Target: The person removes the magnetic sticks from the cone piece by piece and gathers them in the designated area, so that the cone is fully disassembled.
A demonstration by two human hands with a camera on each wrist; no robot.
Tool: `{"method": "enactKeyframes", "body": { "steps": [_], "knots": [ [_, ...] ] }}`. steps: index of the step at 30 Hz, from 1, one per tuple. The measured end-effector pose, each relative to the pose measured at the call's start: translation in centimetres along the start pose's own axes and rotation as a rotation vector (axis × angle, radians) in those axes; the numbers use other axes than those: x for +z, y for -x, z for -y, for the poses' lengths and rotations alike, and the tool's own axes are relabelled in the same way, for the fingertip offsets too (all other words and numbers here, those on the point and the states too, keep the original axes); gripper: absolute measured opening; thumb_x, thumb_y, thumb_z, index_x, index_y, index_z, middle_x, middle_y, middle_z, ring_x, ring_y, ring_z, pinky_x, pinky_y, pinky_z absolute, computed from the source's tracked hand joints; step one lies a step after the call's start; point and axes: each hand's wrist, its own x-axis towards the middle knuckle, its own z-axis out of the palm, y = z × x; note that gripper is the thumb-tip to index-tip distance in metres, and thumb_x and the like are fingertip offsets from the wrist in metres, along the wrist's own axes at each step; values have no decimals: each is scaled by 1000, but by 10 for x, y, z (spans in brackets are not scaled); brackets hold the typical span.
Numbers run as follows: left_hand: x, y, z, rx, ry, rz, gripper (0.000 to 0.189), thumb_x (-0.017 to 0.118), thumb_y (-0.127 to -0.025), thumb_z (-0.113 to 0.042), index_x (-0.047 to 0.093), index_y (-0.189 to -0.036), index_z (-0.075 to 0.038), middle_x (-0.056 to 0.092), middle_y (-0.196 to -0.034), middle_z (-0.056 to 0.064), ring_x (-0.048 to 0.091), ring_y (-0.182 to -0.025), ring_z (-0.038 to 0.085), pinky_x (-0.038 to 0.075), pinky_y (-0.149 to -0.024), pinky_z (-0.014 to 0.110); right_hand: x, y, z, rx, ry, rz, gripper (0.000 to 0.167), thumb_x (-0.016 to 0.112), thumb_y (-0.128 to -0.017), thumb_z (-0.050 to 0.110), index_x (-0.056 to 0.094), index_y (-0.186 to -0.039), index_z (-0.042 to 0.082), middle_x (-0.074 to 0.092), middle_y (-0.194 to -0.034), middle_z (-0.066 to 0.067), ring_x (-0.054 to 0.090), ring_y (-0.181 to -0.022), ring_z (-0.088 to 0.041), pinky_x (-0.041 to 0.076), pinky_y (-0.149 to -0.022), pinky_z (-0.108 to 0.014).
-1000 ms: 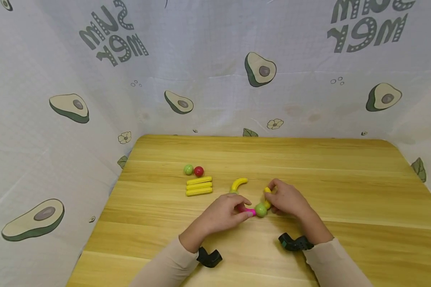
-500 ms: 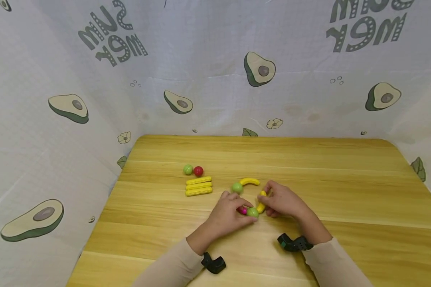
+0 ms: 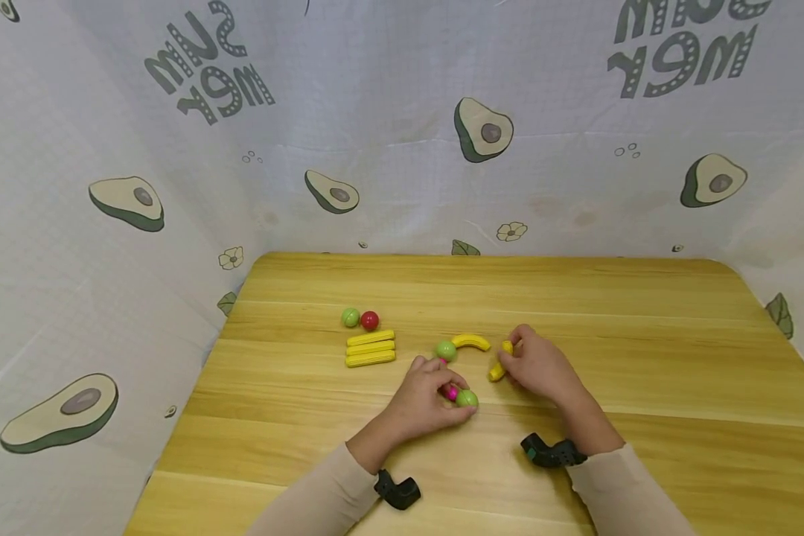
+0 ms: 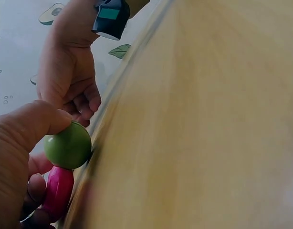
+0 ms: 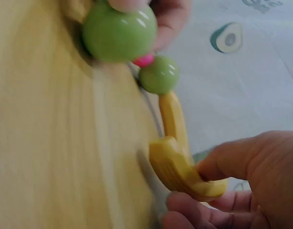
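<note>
My left hand (image 3: pixel 420 400) holds a glossy green ball (image 4: pixel 68 145), its thumb on the ball and fingers behind a short pink rod (image 4: pixel 59 193) joined to it. Between thumb and fingers, my right hand (image 3: pixel 541 368) pinches a curved yellow rod (image 5: pixel 177 169), its lower end apart from that ball. Beyond my left hand lies a second green ball (image 3: pixel 445 350), with another curved yellow rod (image 3: pixel 471 342) attached and a bit of pink showing at its near side. Left fingers hide much of the pink parts.
Left of the hands, several ribbed straight yellow rods (image 3: pixel 371 348) lie side by side. Behind them sit a third green ball (image 3: pixel 351 317) and a red ball (image 3: pixel 370 321). The wooden table (image 3: pixel 643 335) meets a white avocado-print curtain (image 3: pixel 402 149) at the back.
The right hand's curved yellow rod has come away from the near green ball and moved up and right. My left hand drew that ball leftward; the far curved rod swung right.
</note>
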Motion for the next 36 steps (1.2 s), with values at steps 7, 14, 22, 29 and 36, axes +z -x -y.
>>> {"method": "enactKeyframes", "body": {
  "steps": [7, 14, 22, 29, 36],
  "knots": [
    [1, 0, 0, -5, -1, 19, 21, 82, -84, -41, 74, -98, -26, 56, -89, -13, 39, -87, 5, 34, -75, 16, -29, 0, -27, 47, 100, -63, 45, 58, -101, 31, 51, -129, -4, 67, -97, -18, 60, -74, -22, 45, -61, -33],
    [-2, 2, 0, -11, -2, 61, 23, 80, -86, -43, 71, -100, -28, 55, -92, -13, 39, -89, 6, 34, -77, 17, -47, 1, -49, 119, 109, -71, 53, 58, -101, 35, 50, -135, -5, 64, -123, -32, 66, -97, -39, 51, -73, -41],
    [-2, 2, 2, 24, 11, 45, 21, 78, -88, -46, 71, -93, -26, 54, -88, -11, 38, -87, 6, 33, -76, 17, -48, 1, -61, 124, 152, -223, 49, 59, -102, 37, 55, -129, -3, 68, -114, -27, 66, -89, -36, 49, -70, -42],
    [-2, 2, 3, 37, 12, 26, 19, 77, -90, -44, 71, -88, -25, 53, -84, -9, 37, -86, 6, 31, -76, 17, -48, 0, -59, 107, 164, -251, 46, 62, -101, 37, 58, -126, -3, 67, -112, -24, 64, -88, -34, 48, -70, -43],
    [0, 1, 4, 47, 6, 27, 19, 77, -90, -43, 70, -87, -25, 52, -82, -9, 37, -85, 6, 30, -75, 17, -46, 0, -48, 35, 178, -280, 42, 63, -100, 29, 60, -127, -4, 65, -121, -30, 63, -103, -44, 50, -80, -54]
  ]
}}
